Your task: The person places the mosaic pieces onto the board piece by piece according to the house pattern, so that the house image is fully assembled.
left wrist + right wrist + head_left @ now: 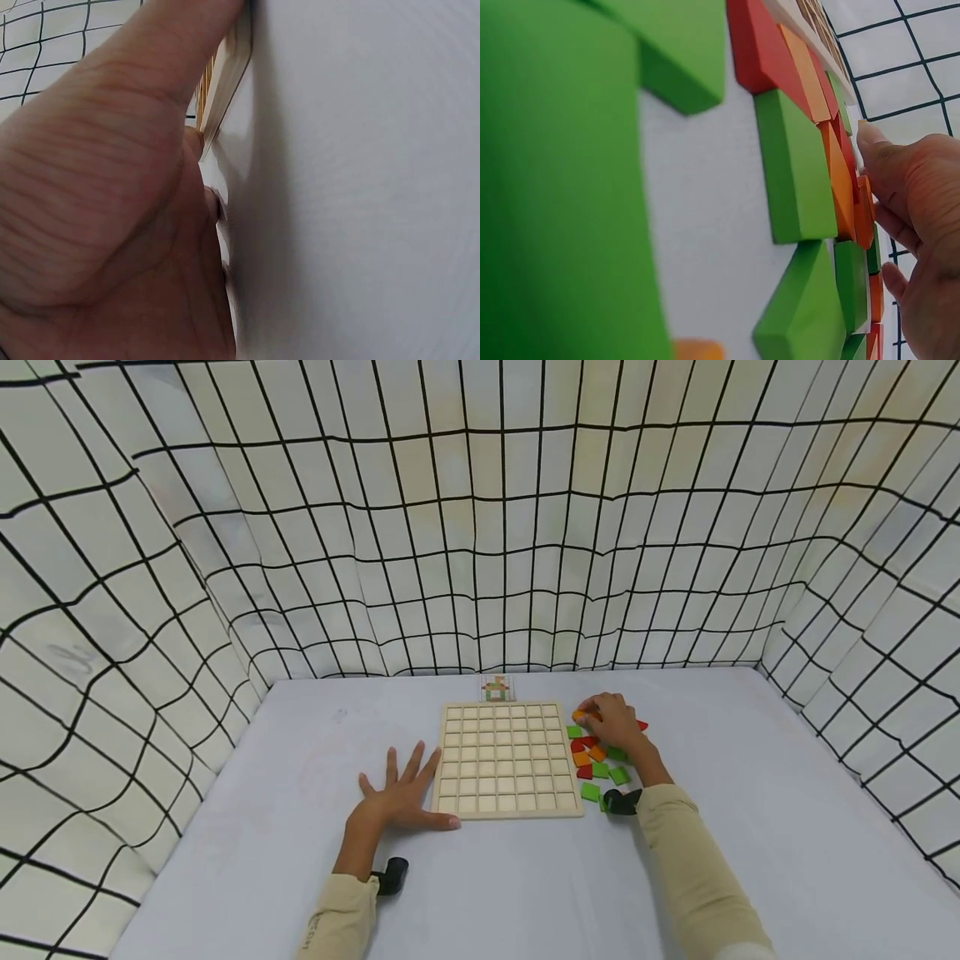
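Observation:
A square wooden grid board (507,757) lies on the white table, its cells bare. My left hand (397,797) is spread at its left front corner, fingertips by the left edge and thumb along the front edge. In the left wrist view, the palm (112,195) stands close to the table beside the board's edge (229,75). Beyond the board's right side, my right hand (615,722) pinches an orange block (578,715) between thumb and fingers. Below that hand lie loose blocks, among them a green block (600,770), a red block (584,772) and an orange block (582,759).
A small printed pattern card (497,688) stands behind the board's back edge. White walls with a black net (472,552) enclose the table's back and sides. In the right wrist view, a green block (562,195) looms large and blurred near the camera.

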Demonstrator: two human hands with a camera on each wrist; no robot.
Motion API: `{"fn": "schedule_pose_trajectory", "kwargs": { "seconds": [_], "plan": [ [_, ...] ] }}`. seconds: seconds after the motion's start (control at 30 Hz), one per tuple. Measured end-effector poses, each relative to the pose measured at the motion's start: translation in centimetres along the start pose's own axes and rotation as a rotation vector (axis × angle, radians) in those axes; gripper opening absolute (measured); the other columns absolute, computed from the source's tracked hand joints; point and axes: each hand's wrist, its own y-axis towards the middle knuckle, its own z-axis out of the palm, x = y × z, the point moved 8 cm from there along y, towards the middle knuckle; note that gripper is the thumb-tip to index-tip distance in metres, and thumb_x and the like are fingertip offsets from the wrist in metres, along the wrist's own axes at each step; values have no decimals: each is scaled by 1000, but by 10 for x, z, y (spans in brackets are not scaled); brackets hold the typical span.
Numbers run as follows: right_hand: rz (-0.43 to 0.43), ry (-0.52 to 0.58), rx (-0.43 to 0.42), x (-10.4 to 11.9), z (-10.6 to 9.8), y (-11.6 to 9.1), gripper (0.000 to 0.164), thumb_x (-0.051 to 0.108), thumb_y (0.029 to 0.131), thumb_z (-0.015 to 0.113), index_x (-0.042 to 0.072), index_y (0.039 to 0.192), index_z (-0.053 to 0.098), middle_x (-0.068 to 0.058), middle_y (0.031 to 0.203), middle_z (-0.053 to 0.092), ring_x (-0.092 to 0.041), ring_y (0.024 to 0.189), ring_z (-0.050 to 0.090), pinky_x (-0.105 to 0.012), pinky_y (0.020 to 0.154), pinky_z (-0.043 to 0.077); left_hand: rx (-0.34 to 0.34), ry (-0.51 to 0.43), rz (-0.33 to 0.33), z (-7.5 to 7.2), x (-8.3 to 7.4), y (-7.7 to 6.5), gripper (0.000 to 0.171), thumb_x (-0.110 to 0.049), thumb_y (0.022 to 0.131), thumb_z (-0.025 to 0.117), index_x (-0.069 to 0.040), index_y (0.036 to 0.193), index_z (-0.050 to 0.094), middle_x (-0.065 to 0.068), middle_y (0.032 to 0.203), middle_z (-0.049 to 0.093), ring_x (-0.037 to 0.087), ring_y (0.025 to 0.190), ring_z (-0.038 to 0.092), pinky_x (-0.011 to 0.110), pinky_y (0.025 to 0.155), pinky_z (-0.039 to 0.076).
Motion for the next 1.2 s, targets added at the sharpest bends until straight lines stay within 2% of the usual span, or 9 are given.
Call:
{"fn": "schedule_pose_trajectory", "kwargs": {
  "seconds": [0.13, 0.3, 0.6, 0.83, 0.97, 1.2],
  "plan": [
    [-31, 63, -23, 6, -2, -2, 26, 25, 95, 64, 5, 112, 68, -17, 114, 67, -38, 119, 47, -61, 106, 30, 1, 5, -3, 1, 0, -1, 119, -73, 70, 70, -24, 159, 8, 8, 166, -9, 47, 146, -21, 83, 100, -8],
    [-59, 119, -11, 16, 0, 0, 25, 25, 95, 65, 6, 112, 67, -16, 109, 64, -34, 113, 48, -57, 100, 35, -3, 3, -2, 0, -1, -2, 119, -73, 70, 71, -23, 159, 9, 9, 166, -8, 48, 146, -20, 83, 99, -7],
    [-95, 176, 13, 44, 14, 7, 24, 26, 95, 65, 9, 111, 68, -12, 110, 65, -33, 119, 47, -58, 106, 32, -12, 5, -8, 0, -1, -2, 121, -73, 68, 71, -23, 159, 10, 10, 166, -7, 48, 146, -20, 83, 99, -7],
    [-175, 131, 13, 69, 27, 15, 24, 26, 94, 66, 8, 111, 69, -11, 105, 68, -31, 113, 51, -53, 100, 39, -9, -1, -8, -1, 0, -2, 120, -72, 69, 72, -23, 159, 9, 10, 166, -8, 47, 146, -20, 83, 100, -8],
    [-207, 154, 20, 80, 32, 19, 24, 24, 95, 65, 7, 112, 68, -11, 109, 67, -32, 116, 50, -52, 101, 40, -8, 8, -8, 0, 1, 0, 121, -73, 69, 71, -23, 159, 9, 10, 166, -8, 48, 146, -20, 83, 100, -7],
    [-222, 215, 27, 90, 46, 27, 22, 21, 95, 65, 5, 110, 69, -12, 108, 67, -29, 109, 51, -45, 90, 46, -4, 12, -12, 0, 1, 0, 121, -75, 68, 71, -24, 159, 9, 9, 166, -7, 47, 146, -20, 83, 100, -7]
  ]
}}
